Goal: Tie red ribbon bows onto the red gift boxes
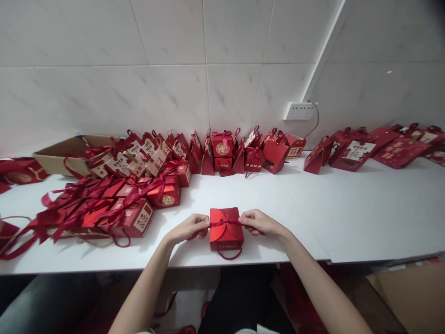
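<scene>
In front of me, near the table's front edge, sits a red gift box (226, 242) with curved flaps folded together on top and a cord handle hanging at its front. A dark red ribbon (225, 222) runs across the top, with a small knot or crossing at the middle. My left hand (196, 226) pinches one side of the ribbon at the box's left edge. On the opposite side, my right hand (256, 222) pinches the other side of it. Both ribbon ends hang partly hidden behind my fingers.
Several ribbon-tied red boxes (135, 218) crowd the white table (278, 195) to the left. Behind them stands an open cardboard carton (59, 155). A row of red boxes (222, 148) lines the tiled wall, below a power socket (299, 111). More boxes (354, 153) stand at the right.
</scene>
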A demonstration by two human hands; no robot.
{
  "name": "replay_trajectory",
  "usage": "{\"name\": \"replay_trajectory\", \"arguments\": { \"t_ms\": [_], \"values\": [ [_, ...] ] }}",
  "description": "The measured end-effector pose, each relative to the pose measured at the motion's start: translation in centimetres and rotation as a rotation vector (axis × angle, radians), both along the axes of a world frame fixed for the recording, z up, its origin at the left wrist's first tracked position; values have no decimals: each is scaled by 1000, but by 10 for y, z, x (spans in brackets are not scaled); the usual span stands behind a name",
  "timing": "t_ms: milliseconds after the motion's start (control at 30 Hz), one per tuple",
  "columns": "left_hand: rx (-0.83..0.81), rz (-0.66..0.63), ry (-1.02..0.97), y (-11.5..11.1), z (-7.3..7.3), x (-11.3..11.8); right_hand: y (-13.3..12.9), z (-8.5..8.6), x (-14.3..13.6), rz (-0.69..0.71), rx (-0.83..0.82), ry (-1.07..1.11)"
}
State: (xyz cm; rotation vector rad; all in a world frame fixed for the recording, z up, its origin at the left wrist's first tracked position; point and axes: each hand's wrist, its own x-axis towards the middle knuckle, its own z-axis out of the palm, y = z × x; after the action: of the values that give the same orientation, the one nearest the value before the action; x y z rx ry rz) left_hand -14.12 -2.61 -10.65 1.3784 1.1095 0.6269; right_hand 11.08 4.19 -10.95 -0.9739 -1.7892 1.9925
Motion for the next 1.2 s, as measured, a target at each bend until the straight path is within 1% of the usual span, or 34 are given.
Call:
{"name": "replay_trajectory", "arguments": {
  "t_ms": [100, 233, 400, 533, 633, 733, 867, 933, 967, 1100, 1200],
  "values": [
    [-31, -6, -53, 1, -4, -2, 1, 3, 3, 8, 12, -4],
    [-83, 10, -94, 0, -11, -7, 4, 1, 7, 24, -9, -10],
    [-106, 50, -184, -2, -20, -15, 5, 2, 10, 29, -25, -26],
    [-116, 57, -257, -6, -25, -14, 4, 8, 16, 2, 24, -87],
    [-124, 47, -289, -8, -25, -11, 5, 11, 21, 20, 86, -133],
    [-145, 11, -310, -8, -16, -10, 4, 18, 25, 77, 137, -140],
    [-216, -40, -323, -5, 3, -8, -2, 37, 23, 122, 185, -42],
    [-245, -73, -270, -4, 13, -5, -6, 45, 19, 118, 217, 26],
    [-235, -76, -218, -4, 18, -3, -8, 47, 16, 111, 247, 57],
    [-55, -7, -11, -4, 32, 7, -14, 48, 1, 84, 394, 145],
    [49, 28, 28, -6, 37, 10, -19, 44, -12, 20, 422, 97]
  ]
}}
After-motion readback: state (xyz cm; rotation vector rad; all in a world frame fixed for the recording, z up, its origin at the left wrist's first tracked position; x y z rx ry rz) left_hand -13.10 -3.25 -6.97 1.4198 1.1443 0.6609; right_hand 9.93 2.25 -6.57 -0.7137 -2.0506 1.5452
